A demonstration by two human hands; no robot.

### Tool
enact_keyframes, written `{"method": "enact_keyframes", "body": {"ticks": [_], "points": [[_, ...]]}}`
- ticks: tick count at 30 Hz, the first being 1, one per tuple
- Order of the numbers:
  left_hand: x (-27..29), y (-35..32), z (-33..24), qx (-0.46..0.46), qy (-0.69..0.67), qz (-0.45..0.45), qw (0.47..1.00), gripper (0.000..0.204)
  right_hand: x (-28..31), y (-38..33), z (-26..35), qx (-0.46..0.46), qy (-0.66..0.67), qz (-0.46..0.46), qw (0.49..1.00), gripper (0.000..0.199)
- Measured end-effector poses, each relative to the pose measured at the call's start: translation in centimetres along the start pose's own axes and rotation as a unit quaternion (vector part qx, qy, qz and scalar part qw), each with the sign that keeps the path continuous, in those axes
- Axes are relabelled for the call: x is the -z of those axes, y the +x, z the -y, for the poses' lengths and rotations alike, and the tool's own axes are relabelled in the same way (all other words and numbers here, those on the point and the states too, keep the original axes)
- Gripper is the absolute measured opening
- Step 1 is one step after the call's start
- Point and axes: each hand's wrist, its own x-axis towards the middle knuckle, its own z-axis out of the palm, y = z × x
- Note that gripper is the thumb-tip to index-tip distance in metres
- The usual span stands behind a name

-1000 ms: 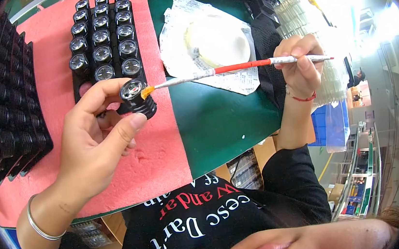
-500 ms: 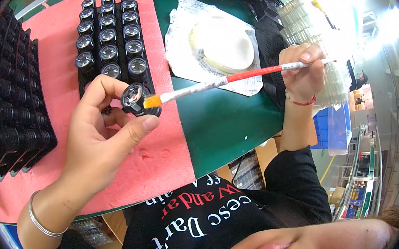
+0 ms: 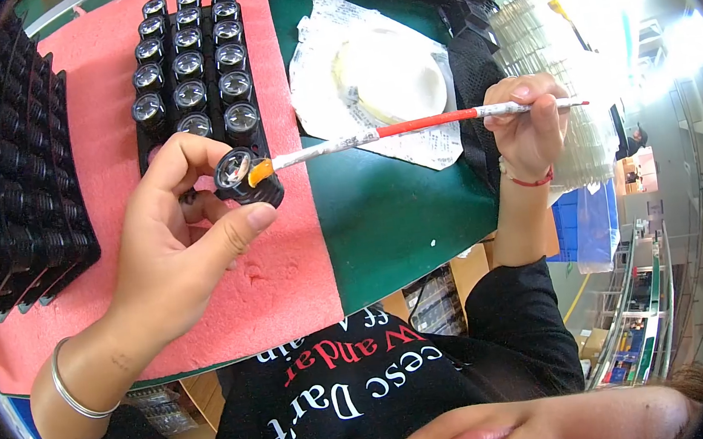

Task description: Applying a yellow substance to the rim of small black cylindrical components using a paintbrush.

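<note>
The step in hand looks like brushing the face of 1 small black lens holder [image 3: 243,178]: the left hand [image 3: 175,255] pinches it above the pink foam mat [image 3: 117,270], while the right hand [image 3: 529,115] is closed around a long brush [image 3: 410,126] whose orange tip [image 3: 257,174] touches the lens. Next calls for a light, steady stroke (probably around the rim). Since 0.5 s ago, the tip has moved from beside the holder onto it.
</note>
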Motion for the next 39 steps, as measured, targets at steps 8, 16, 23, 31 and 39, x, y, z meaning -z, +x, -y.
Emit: {"method": "enact_keyframes", "body": {"ticks": [8,16,23,31,39], "points": [[0.0,-0.2,0.0,0.001,-0.011,0.011,1.0,0.027,-0.1,0.0,-0.1,0.005,-0.012,-0.019,1.0,0.026],[0.1,0.0,-0.3,-0.006,-0.008,0.025,1.0,0.027,-0.2,0.0,0.2,0.011,-0.04,-0.074,0.996,0.026],[-0.1,-0.3,0.2,-0.024,0.019,0.03,0.999,0.03,0.6,0.5,0.2,0.029,-0.023,-0.132,0.991,0.026],[1.5,-3.5,-6.1,-0.42,0.38,0.078,0.821,0.04,0.3,0.8,0.8,0.033,-0.026,-0.148,0.988,0.025],[7.9,-5.4,-14.4,-0.351,0.478,-0.314,0.741,0.038,0.7,0.6,1.4,0.048,-0.038,-0.166,0.984,0.024]]}}
